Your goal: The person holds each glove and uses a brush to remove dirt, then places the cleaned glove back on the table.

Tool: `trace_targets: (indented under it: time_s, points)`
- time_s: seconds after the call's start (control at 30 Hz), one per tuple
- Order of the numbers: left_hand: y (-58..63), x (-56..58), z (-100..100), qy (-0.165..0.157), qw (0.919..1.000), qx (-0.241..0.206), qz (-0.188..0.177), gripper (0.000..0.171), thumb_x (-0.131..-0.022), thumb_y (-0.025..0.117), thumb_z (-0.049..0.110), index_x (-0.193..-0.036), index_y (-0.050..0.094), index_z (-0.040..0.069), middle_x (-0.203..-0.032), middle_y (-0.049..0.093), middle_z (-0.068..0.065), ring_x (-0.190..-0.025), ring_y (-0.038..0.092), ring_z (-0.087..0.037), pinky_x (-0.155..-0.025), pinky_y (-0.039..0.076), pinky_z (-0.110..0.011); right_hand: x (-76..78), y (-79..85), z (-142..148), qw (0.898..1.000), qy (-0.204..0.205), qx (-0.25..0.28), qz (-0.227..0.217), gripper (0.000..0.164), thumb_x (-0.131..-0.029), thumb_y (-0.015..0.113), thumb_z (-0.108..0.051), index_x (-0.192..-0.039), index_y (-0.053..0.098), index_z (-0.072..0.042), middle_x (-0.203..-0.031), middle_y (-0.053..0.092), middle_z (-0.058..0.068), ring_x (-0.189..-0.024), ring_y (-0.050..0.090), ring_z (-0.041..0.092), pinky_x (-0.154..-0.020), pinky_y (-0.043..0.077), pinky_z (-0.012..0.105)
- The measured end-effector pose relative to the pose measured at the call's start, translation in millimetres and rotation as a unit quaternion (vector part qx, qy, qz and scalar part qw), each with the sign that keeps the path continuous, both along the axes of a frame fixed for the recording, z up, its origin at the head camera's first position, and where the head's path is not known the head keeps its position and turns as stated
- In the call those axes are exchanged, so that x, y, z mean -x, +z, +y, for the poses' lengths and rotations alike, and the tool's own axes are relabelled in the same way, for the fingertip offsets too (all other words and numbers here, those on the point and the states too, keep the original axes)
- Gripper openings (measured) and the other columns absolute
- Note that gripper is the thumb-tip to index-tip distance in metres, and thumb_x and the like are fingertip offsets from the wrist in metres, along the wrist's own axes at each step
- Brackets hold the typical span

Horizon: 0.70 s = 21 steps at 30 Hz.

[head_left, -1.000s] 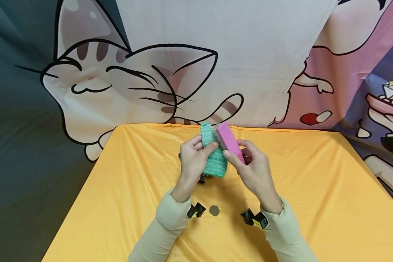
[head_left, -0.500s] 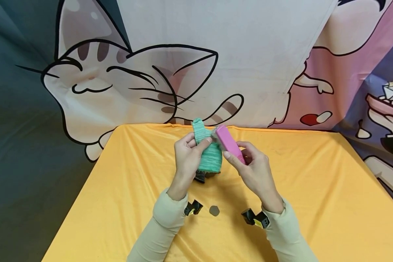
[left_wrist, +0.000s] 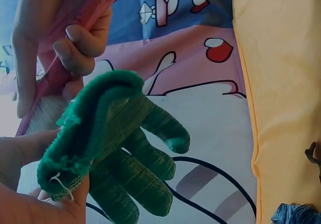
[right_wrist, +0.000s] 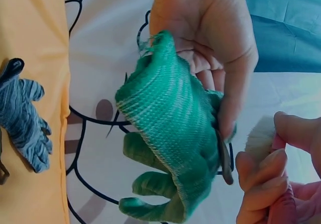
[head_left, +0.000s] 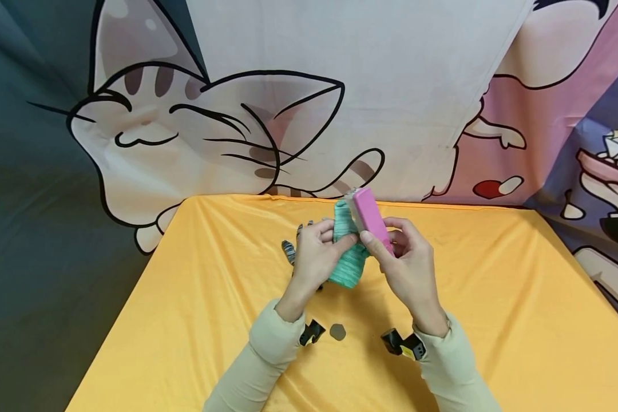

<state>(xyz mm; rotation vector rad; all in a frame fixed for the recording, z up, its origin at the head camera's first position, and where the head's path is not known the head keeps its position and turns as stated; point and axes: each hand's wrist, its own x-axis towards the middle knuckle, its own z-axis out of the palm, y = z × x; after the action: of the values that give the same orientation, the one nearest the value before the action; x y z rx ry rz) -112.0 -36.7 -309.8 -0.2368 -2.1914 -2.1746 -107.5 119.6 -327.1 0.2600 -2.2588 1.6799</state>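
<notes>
A green knit glove is held up over the table, pinched by my left hand between thumb and fingers. In the left wrist view its frayed cuff, with a loose white thread, faces the camera and its fingers hang away. My right hand grips a pink brush by its back. The brush's pale bristles face the glove; whether they touch it I cannot tell. A dark flat edge shows beside the glove in the right wrist view; its kind is unclear.
A grey-and-black knit glove lies on the yellow tablecloth, partly behind my left hand in the head view. A small grey round patch is on the cloth between my wrists. Behind the table hangs a cartoon-cat curtain.
My left hand and the green glove shifted left, then back to the right and lower. The brush in my right hand has moved slightly right and up. More of the grey-and-black glove now shows.
</notes>
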Motion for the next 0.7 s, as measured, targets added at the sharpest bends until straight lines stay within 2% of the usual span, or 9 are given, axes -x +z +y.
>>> trace_targets:
  time_s: [0.23, 0.43, 0.6, 0.7]
  points:
    - [-0.4, -3.2, 4, -0.006, 1.0000, 0.005, -0.004, 0.023, -0.083, 0.065, 0.006, -0.103, 0.064, -0.005, -0.088, 0.069, -0.019, -0.077, 0.068, -0.028, -0.064, 0.055, -0.035, 2.8, -8.4, -1, 1.000, 0.002, -0.006, 0.016, 0.037, -0.081, 0.069, -0.031, -0.110, 0.053, -0.013, -0.071, 0.062, 0.007, -0.044, 0.048, 0.017, -0.039, 0.041, 0.026]
    - [0.4, -1.9, 3, 0.029, 0.9995, -0.013, -0.002, 0.020, -0.081, 0.066, 0.005, -0.098, 0.065, -0.007, -0.082, 0.069, -0.019, -0.070, 0.068, -0.029, -0.061, 0.055, -0.035, -1.8, -0.8, -6, 1.000, -0.006, -0.030, -0.005, 0.036, -0.082, 0.069, -0.029, -0.109, 0.053, -0.011, -0.073, 0.063, 0.007, -0.048, 0.050, 0.016, -0.041, 0.040, 0.025]
    - [-14.0, 8.5, -1, 0.063, 0.9962, -0.059, -0.010, 0.020, -0.080, 0.068, 0.007, -0.097, 0.067, -0.003, -0.081, 0.069, -0.018, -0.068, 0.068, -0.027, -0.060, 0.055, -0.035, -11.8, 15.1, -14, 0.999, -0.010, -0.040, -0.020, 0.034, -0.082, 0.070, -0.020, -0.108, 0.054, -0.005, -0.073, 0.062, 0.011, -0.053, 0.050, 0.016, -0.043, 0.040, 0.024]
    - [-21.7, 13.6, -3, 0.078, 0.9930, -0.089, -0.008, 0.020, -0.079, 0.070, 0.009, -0.097, 0.067, 0.000, -0.082, 0.070, -0.015, -0.069, 0.068, -0.025, -0.062, 0.055, -0.036, -13.8, 17.4, -17, 0.998, -0.010, -0.052, -0.021, 0.034, -0.082, 0.070, -0.016, -0.108, 0.053, -0.003, -0.074, 0.063, 0.012, -0.055, 0.051, 0.016, -0.045, 0.041, 0.023]
